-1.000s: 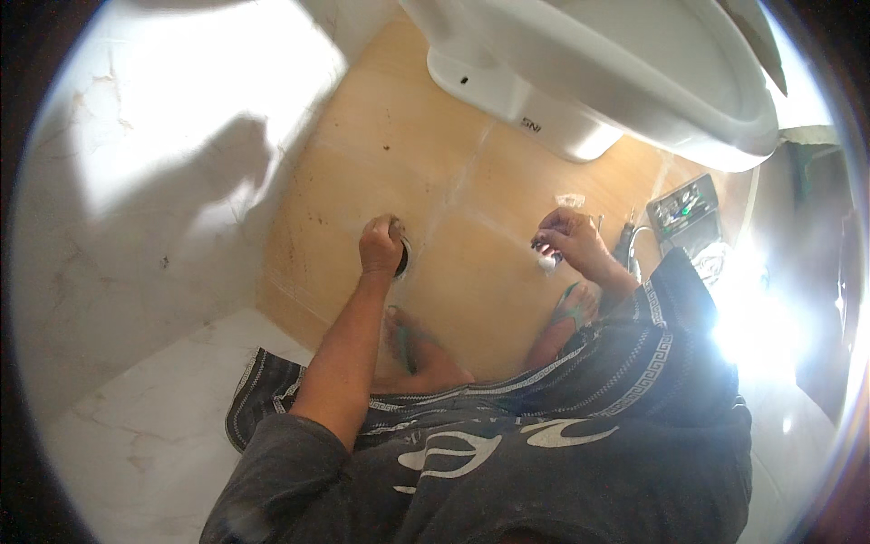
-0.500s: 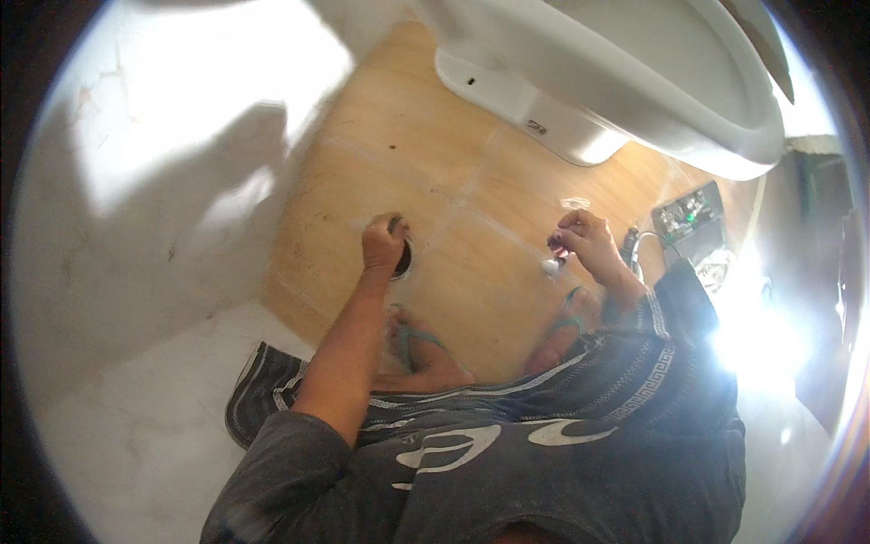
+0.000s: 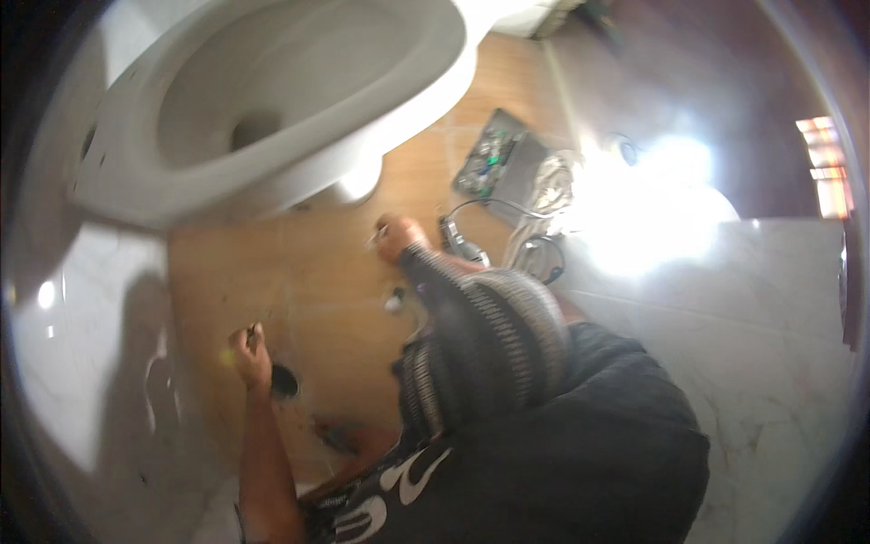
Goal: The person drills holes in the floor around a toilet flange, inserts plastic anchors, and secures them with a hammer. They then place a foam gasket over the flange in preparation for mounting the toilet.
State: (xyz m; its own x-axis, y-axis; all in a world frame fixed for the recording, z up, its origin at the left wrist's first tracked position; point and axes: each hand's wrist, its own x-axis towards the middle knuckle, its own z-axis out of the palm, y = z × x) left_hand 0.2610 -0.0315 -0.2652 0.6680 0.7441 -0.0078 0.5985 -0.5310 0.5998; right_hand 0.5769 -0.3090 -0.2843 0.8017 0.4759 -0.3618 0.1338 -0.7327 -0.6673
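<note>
Beside the edge of the dark hole [image 3: 285,383], left hand [image 3: 252,355]; wide floor [image 3: 340,317] rightward.

Over by the left edge of the floor [image 3: 213,272], whatever the left hand [image 3: 252,355] pinches is too small to tell, the right hand [image 3: 403,240] blurs, and the toilet [image 3: 317,150] runs out of view on top!

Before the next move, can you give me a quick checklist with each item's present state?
1. Dark floor hole visible, no lid on it: ok.
2. Left hand near that hole: ok.
3. What the left hand holds: cannot tell, too small and blurred.
4. Right hand well away from the corded tool: not ok, the tool lies close by.
5. Corded tool switched off: cannot tell.
6. Grey case open: ok.
</note>
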